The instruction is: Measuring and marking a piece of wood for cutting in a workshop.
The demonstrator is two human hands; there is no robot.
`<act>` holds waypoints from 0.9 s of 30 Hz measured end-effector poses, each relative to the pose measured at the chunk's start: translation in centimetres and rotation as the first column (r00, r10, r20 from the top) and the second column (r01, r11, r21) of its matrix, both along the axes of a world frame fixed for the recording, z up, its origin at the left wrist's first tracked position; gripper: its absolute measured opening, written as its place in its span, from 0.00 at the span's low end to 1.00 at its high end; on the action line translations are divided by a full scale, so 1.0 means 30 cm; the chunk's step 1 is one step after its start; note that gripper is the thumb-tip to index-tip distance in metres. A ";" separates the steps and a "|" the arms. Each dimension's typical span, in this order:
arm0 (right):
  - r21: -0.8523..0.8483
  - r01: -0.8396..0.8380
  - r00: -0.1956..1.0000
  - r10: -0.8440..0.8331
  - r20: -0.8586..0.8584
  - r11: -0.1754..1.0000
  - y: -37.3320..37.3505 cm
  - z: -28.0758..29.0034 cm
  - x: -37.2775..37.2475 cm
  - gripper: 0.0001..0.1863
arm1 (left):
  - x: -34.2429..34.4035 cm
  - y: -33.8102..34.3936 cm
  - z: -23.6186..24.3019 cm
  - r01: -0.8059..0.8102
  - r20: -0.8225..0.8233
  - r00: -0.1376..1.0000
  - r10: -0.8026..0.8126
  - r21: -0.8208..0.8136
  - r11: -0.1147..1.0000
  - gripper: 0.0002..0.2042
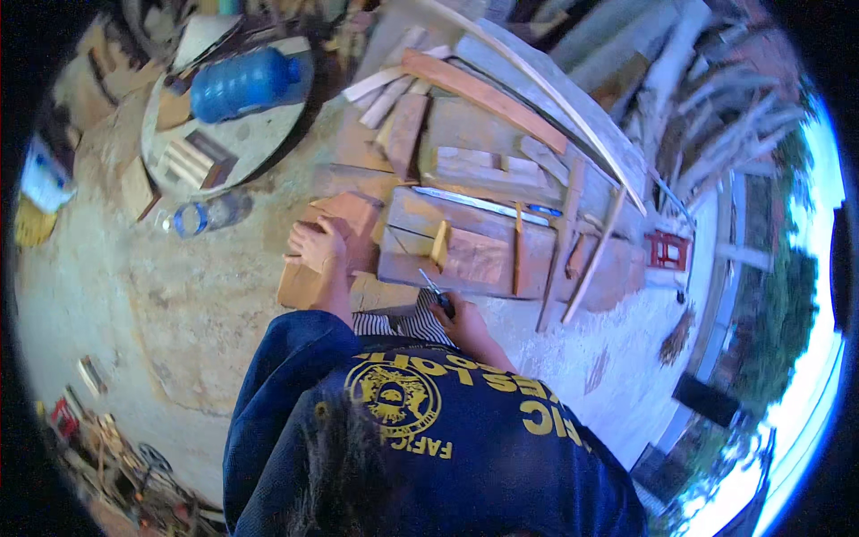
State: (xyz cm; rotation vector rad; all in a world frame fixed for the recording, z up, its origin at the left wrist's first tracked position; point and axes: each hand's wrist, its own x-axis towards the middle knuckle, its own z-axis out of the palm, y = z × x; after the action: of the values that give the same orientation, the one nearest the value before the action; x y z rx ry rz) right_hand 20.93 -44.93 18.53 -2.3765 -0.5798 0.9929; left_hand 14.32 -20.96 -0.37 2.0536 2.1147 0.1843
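My left hand (315,243) grips a reddish-brown wooden board (354,215), its fingers spread and bent across the face, left of the plank bench (403,264). My right hand (458,320) is closed round the dark handle of a slim metal tool (431,281), whose tip points toward the bench's near edge. On the bench lie a square wooden block (476,258) with a pale wedge-shaped piece (439,243) beside it, a long metal blade (461,199), a wooden-handled tool (519,251) and loose strips (562,251).
Stacked offcuts (483,98) and branches (689,134) fill the back right. A round table (259,152) holds a blue water jug (242,89); a clear bottle (210,217) lies nearby. A red stool (667,251) stands right. Scrap wood (116,456) lies lower left.
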 end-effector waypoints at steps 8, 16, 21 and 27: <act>-0.017 -0.080 0.997 0.079 -0.008 0.997 -0.025 -0.035 0.016 0.19 | -0.024 -0.004 -0.050 0.012 -0.059 0.998 -0.008 0.070 0.997 0.30; -0.021 -0.122 0.992 0.122 -0.003 0.992 0.008 -0.012 0.010 0.18 | -0.032 0.030 -0.068 -0.375 -0.095 0.926 0.366 -0.099 0.922 0.31; -0.033 -0.210 0.976 0.207 -0.069 0.977 0.097 0.020 0.050 0.18 | -0.085 -0.014 -0.079 -0.011 -0.100 0.995 0.019 0.079 0.997 0.30; 0.027 -0.275 0.961 0.274 0.037 0.961 0.108 0.001 0.082 0.16 | -0.055 -0.008 -0.011 -0.091 -0.056 0.994 0.091 0.007 0.996 0.30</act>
State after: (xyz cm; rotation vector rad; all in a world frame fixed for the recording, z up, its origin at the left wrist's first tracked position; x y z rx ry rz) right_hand 23.38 -41.69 18.56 -2.3299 -0.9510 1.0516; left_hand 12.66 -21.21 -0.71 1.9894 2.2451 0.1456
